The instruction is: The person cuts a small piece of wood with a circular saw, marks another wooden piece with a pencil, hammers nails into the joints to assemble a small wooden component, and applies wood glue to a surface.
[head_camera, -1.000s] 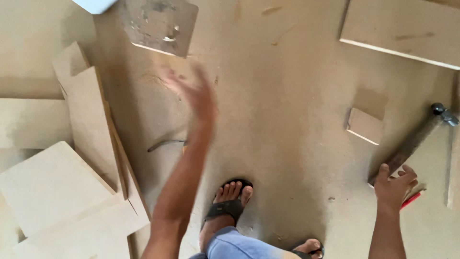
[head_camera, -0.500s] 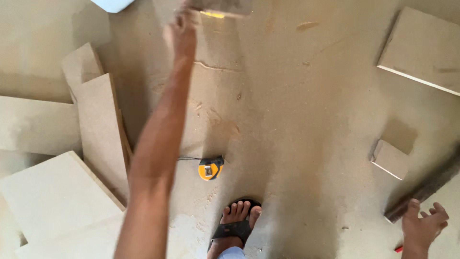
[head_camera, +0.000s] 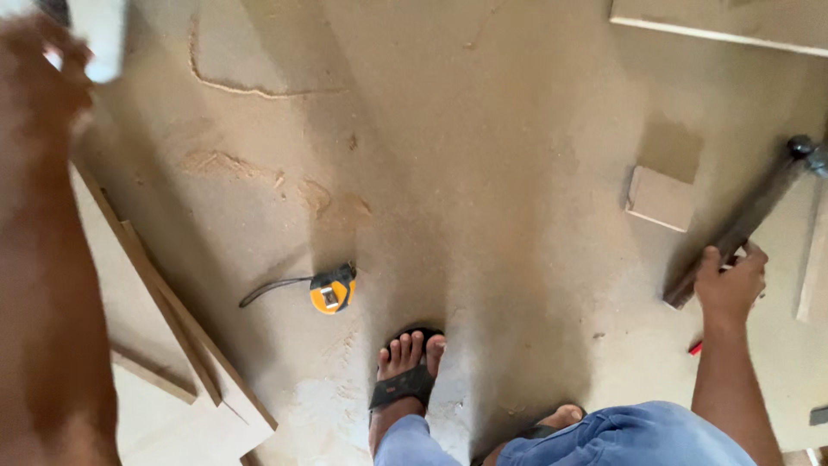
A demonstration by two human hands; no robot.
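My left hand (head_camera: 39,69) is raised at the top left, close to the camera and blurred, beside a white object (head_camera: 99,39); its grip cannot be made out. My right hand (head_camera: 731,280) is low at the right, fingers curled over the lower end of a hammer's dark handle (head_camera: 742,226), which lies slanted on the dusty floor with its metal head (head_camera: 806,151) at the far right. A yellow tape measure (head_camera: 332,292) with a dark strap lies on the floor between my hands, just ahead of my sandalled foot (head_camera: 405,375).
Several tan boards (head_camera: 185,406) are stacked at the lower left. A small square offcut (head_camera: 660,197) lies left of the hammer, and a large board (head_camera: 733,22) sits at the top right. Sawdust covers the floor. A small red item (head_camera: 694,348) lies under my right wrist.
My left arm has swung up and to the left, closer to the camera. My right hand has moved up onto the hammer handle. The view has shifted, and the tape measure now sits more central.
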